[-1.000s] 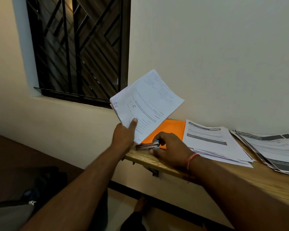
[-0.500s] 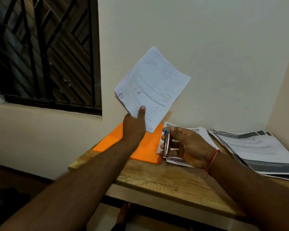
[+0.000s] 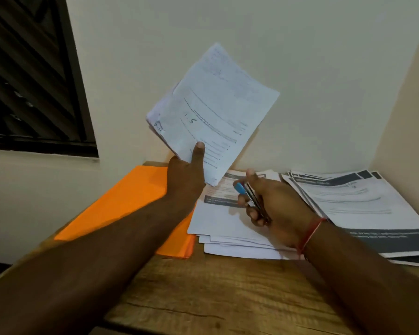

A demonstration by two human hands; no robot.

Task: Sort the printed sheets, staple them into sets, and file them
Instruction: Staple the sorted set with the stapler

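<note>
Far left, I see a dark barred window (image 3: pixel 34 76) set in the pale wall.

1. An orange folder (image 3: pixel 121 204) lies flat on the wooden table (image 3: pixel 215 293), at its left end. Its right edge touches the middle pile of printed sheets (image 3: pixel 227 228); I cannot tell which lies on top there.
2. My left hand (image 3: pixel 184 180) is raised above the folder's far right corner. It grasps a set of printed sheets (image 3: pixel 215 110) by the lower corner, thumb pressed flat on the front page. The set is held in the air in front of the wall, tilted, clear of the table. The edges at its left side are slightly fanned.
3. The middle pile lies loosely squared, its lower edges staggered.
4. My right hand (image 3: pixel 276 206) hangs over this pile, fingers curled round a stapler (image 3: pixel 249 197). The stapler has a dark body and a blue end; the blue end points up towards the held set, just below its lowest corner and apart from it.
5. A red thread (image 3: pixel 310 235) circles the right wrist.
6. Far right, a second pile of printed sheets with dark bands (image 3: pixel 363 206) lies fanned in the wall corner, just beside the middle pile.
</note>
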